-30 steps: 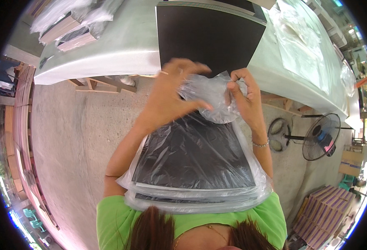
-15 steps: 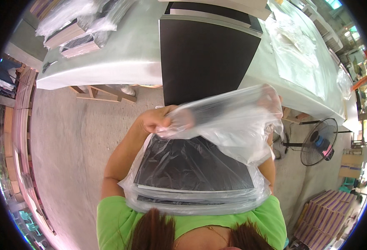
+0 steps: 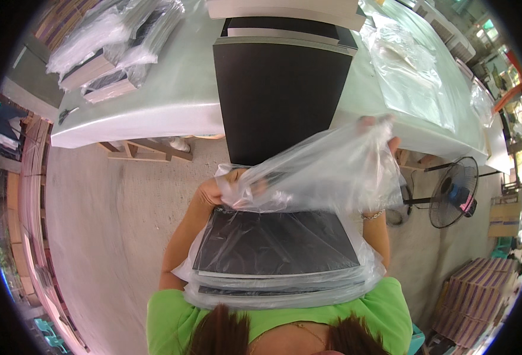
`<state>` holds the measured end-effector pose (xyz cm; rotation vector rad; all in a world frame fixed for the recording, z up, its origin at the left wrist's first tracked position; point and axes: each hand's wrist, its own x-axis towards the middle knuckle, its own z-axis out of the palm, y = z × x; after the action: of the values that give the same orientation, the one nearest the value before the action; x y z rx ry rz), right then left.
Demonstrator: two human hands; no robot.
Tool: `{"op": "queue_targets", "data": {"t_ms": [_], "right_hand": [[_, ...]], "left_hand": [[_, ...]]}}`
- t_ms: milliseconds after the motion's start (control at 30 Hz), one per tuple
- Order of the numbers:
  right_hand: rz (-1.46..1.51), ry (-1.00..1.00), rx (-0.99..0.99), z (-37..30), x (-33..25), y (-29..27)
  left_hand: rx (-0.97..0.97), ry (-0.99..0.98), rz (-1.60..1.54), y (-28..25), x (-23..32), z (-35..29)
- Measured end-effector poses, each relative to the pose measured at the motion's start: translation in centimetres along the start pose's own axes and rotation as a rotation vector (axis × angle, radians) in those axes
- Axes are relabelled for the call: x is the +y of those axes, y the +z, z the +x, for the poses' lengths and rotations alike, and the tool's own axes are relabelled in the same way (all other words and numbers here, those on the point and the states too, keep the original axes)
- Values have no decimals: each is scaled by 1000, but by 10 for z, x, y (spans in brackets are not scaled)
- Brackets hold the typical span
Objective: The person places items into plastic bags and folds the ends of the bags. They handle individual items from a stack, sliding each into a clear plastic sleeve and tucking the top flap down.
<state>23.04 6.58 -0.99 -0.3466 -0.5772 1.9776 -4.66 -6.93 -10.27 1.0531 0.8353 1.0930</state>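
Note:
A clear plastic bag [image 3: 332, 171] is stretched between my two hands. My left hand [image 3: 230, 186] grips its left side, fingers curled and partly seen through the film. At the upper right, my right hand [image 3: 380, 137] is closed on the other side, blurred and mostly behind the plastic. Against my body lie black flat panels with pale edges [image 3: 275, 245], wrapped in clear plastic below the stretched film. Just beyond my hands, a large black panel [image 3: 278, 97] stands in front of the table edge, with more pale-edged black panels stacked behind it.
A table with a pale cover [image 3: 184, 115] spans the far side. Plastic-wrapped panels [image 3: 104, 68] and scissors [image 3: 66, 113] lie on its left, loose plastic sheets [image 3: 409, 71] on its right. A black fan [image 3: 453, 192] and stacked cartons [image 3: 474, 302] stand at right.
The film between my hands has spread wider and hangs lower on the right. My right hand has shifted slightly left and up relative to the table. The view has tilted a little.

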Motion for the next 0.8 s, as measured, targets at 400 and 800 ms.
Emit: {"op": "queue_targets", "data": {"t_ms": [400, 800], "right_hand": [[-1036, 399, -234, -6, -41, -118], [-1421, -815, 224, 88, -28, 14]], "left_hand": [[321, 288, -521, -25, 68, 1], [1071, 550, 1073, -7, 140, 98]]}}
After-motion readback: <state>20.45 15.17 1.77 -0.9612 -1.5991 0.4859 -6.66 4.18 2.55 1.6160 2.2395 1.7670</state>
